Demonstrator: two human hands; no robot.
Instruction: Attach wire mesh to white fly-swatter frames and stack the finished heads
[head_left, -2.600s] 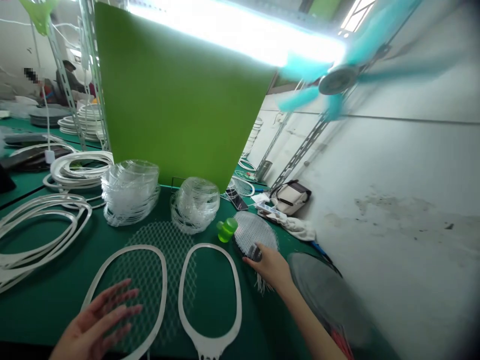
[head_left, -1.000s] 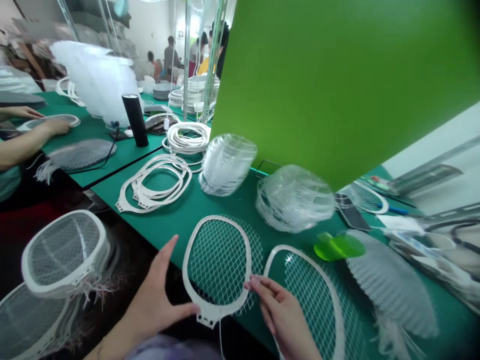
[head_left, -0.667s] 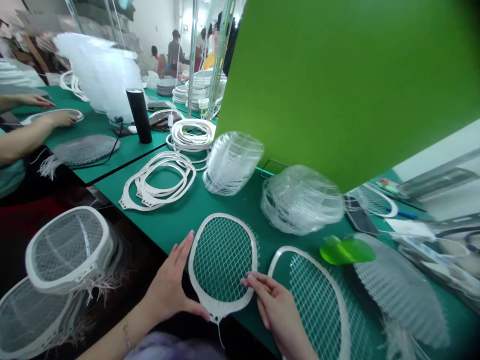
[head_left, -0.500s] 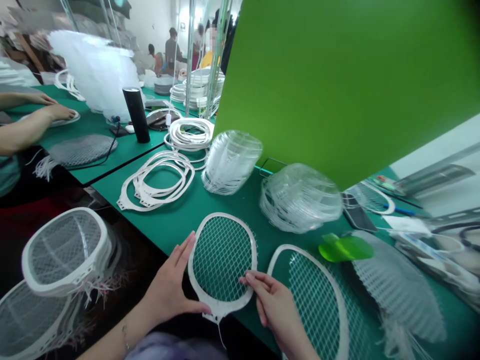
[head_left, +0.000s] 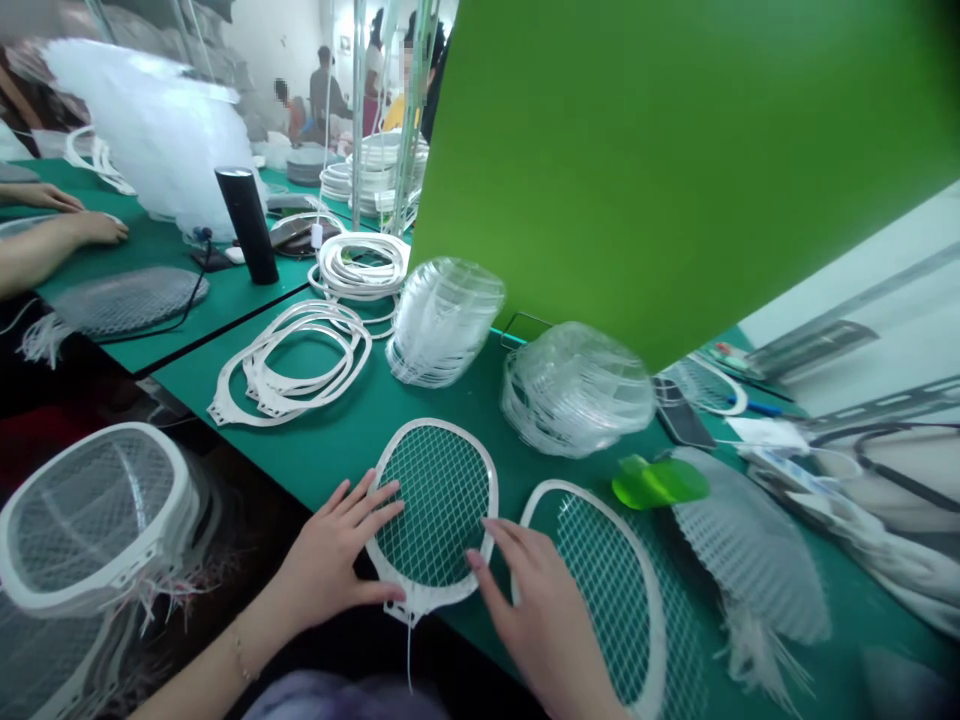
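A white racket head point(head_left: 439, 490) with a diamond metal mesh lies on the green table, its narrow tab and a thin white wire toward me. My left hand point(head_left: 330, 555) is spread along its left side, fingertips on the rim and mesh edge, thumb by the tab. At the right rim, my right hand point(head_left: 540, 600) has its thumb and fingers apart, touching the rim and mesh edge. Just right of it lies a larger white frame point(head_left: 652, 590) over loose mesh, partly covered by my right hand.
Bare white frames point(head_left: 300, 350) and clear plastic stacks point(head_left: 446, 320) point(head_left: 577, 390) stand behind. Mesh sheets point(head_left: 757, 550) and a green plastic piece point(head_left: 660, 482) lie right. Meshed heads point(head_left: 97, 510) are piled lower left. A green panel point(head_left: 637, 150) rises behind; a co-worker's hand point(head_left: 97, 228) is far left.
My right hand has gone from a pinch at the right rim to parted fingers there. My left fingers now reach over the mesh edge. The whole view has shifted slightly.
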